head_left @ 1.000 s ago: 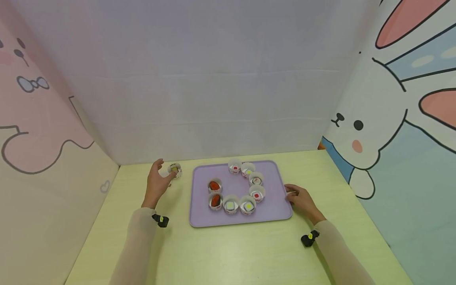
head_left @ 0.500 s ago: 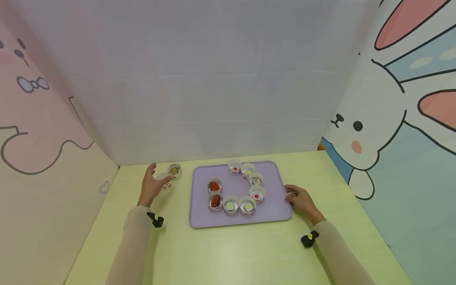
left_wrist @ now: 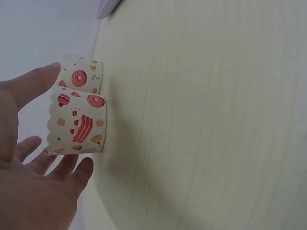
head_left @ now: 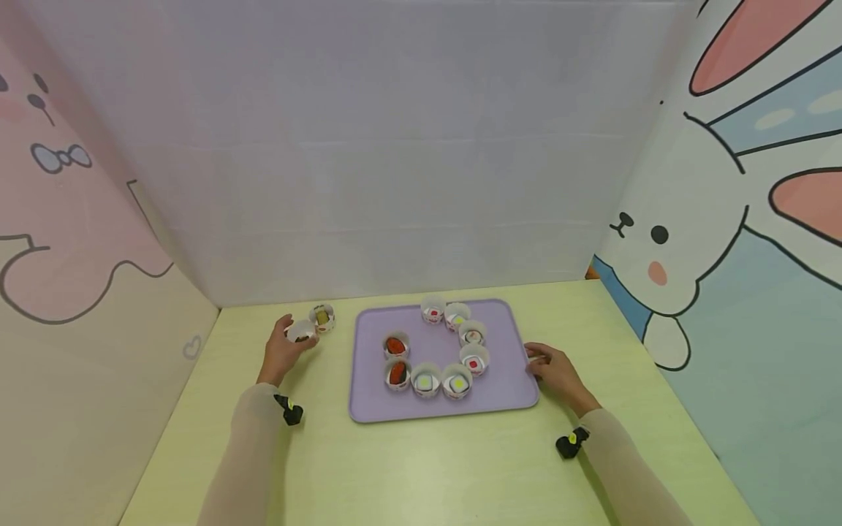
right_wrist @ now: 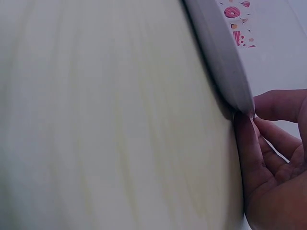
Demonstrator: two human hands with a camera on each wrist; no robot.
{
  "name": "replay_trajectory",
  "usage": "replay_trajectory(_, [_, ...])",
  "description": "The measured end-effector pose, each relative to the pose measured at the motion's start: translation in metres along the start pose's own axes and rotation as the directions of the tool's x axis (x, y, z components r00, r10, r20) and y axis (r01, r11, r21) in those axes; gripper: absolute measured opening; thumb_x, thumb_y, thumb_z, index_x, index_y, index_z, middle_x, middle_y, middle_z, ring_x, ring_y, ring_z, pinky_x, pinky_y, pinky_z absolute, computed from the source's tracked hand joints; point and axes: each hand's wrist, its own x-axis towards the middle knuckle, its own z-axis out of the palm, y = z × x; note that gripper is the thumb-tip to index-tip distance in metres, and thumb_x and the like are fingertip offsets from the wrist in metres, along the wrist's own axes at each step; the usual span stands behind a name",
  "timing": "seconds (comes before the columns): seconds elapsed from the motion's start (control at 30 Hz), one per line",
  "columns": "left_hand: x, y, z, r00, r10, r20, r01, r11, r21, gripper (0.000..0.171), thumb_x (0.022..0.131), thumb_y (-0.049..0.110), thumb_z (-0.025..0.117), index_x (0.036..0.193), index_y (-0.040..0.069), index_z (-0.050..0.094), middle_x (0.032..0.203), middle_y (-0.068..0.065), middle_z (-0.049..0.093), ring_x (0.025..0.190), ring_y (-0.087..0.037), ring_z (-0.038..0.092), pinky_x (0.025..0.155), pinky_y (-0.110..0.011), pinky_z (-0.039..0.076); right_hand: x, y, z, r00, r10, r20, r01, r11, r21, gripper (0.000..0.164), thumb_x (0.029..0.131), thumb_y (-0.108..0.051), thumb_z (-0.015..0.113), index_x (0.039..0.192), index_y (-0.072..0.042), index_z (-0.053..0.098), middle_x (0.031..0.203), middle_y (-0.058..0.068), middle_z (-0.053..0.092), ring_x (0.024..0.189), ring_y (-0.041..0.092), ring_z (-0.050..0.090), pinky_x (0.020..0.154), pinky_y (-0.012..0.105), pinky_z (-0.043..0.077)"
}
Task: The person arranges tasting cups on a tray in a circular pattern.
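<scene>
My left hand [head_left: 279, 356] is around a paper cup [left_wrist: 74, 122] printed with cakes and doughnuts, at the left of the table. Its thumb and fingers are spread on either side of the cup, and the left wrist view shows a gap at the thumb. Something dark lies inside that cup. Just behind it stands a second paper cup [head_left: 322, 318] with a yellowish piece in it. At the right, my right hand [head_left: 558, 371] pinches the edge of a lilac tray [head_left: 368, 365], thumb and fingers on its rim in the right wrist view.
Several paper cups stand on the tray in a curved row. Two on the left hold red-orange sushi-like pieces [head_left: 396, 345]; others hold white pieces with yellow or red centres [head_left: 457, 383]. A pale wall [head_left: 408, 183] rises behind the table [head_left: 421, 467], with cartoon-printed sides.
My left hand drew back leftward from the yellowish piece's cup, then came round the nearer cup, its fingers now lower about it. My right hand stays at the tray's edge.
</scene>
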Motion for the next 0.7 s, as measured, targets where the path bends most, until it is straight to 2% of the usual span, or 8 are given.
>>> replay_trajectory(0.37, [0.003,-0.008,0.004,0.999,-0.029,0.020,0.029,0.999,0.017,0.098,0.087,0.032,0.074,0.157,0.009,0.011,0.161,-0.024,0.019,0.143,-0.043,0.029,0.112,-0.058,0.031,0.001,0.000,0.001,1.000,-0.011,-0.007,0.011,1.000,0.004,0.050,0.091,-0.006,0.062,0.140,-0.003,0.052,0.129,0.021,0.059,0.098,0.017,0.059,0.074,0.023,0.049])
replay_trajectory(0.53, [0.003,-0.012,0.006,1.000,-0.016,-0.006,0.016,1.000,0.018,0.089,0.087,0.025,0.073,0.154,0.004,0.018,0.155,-0.027,0.031,0.139,-0.043,0.036,0.110,-0.057,0.034,0.001,0.001,0.000,1.000,-0.009,-0.011,0.009,1.000,-0.002,0.050,0.090,-0.006,0.063,0.139,-0.003,0.053,0.129,0.020,0.060,0.098,0.018,0.060,0.074,0.023,0.050])
replay_trajectory(0.7, [0.003,-0.014,0.008,1.000,-0.003,-0.024,0.004,1.000,0.026,0.078,0.089,0.022,0.071,0.149,0.002,0.026,0.151,-0.027,0.037,0.138,-0.043,0.038,0.109,-0.057,0.035,0.002,0.002,0.000,1.000,-0.005,-0.010,0.005,1.000,-0.002,0.050,0.090,-0.006,0.062,0.139,-0.003,0.053,0.128,0.020,0.060,0.099,0.018,0.060,0.074,0.023,0.050])
